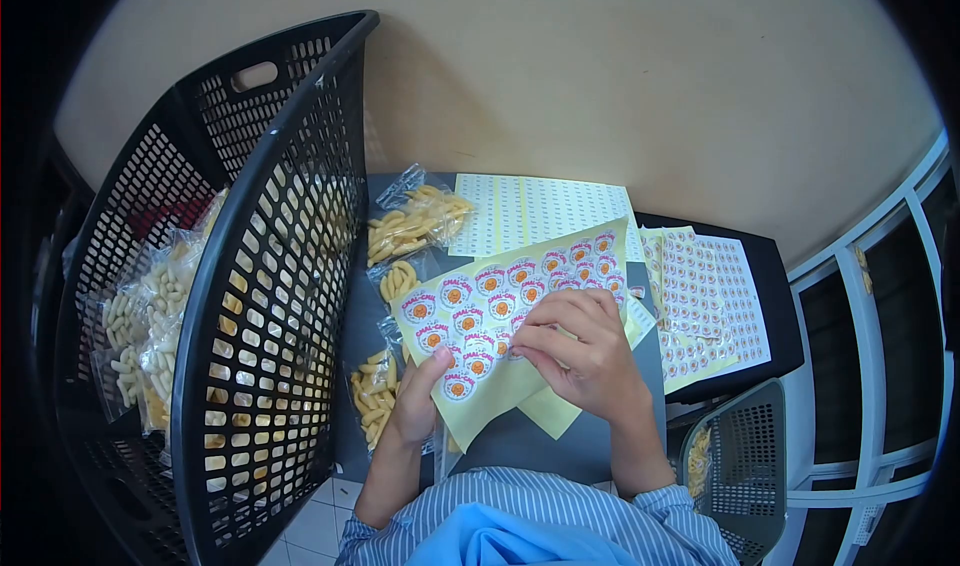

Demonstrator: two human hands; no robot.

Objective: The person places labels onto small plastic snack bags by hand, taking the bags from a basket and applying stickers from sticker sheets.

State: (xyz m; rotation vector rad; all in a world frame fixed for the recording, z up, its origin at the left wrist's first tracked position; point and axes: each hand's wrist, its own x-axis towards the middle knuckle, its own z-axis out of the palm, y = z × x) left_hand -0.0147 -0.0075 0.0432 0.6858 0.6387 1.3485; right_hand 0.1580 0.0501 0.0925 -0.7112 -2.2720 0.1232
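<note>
Head view. A yellow sticker sheet (500,316) carrying round orange-and-white labels lies tilted at the centre of the grey table (530,446), held by both hands.

The left hand (418,396) sits at 7 o'clock of the sheet. Its thumb presses on the sheet's lower left corner; the other fingers are under the sheet and cannot be seen. The hand rests over a snack bag (375,396) lying at the table's left edge.

The right hand (585,351) lies on the sheet's right half, at 4 o'clock from its centre. Its fingers are curled and drawn together, tips pinching at a label near the sheet's middle; whether a label is lifted cannot be told.

At 11 o'clock of the sheet lie more snack bags (415,221). At 12 o'clock lies a white label sheet (545,211). At 3 o'clock lies a stack of sticker sheets (715,301). At 9 o'clock stands a black basket (255,296), tilted, with snack bags inside. A smaller grey basket (740,456) stands at 5 o'clock.
</note>
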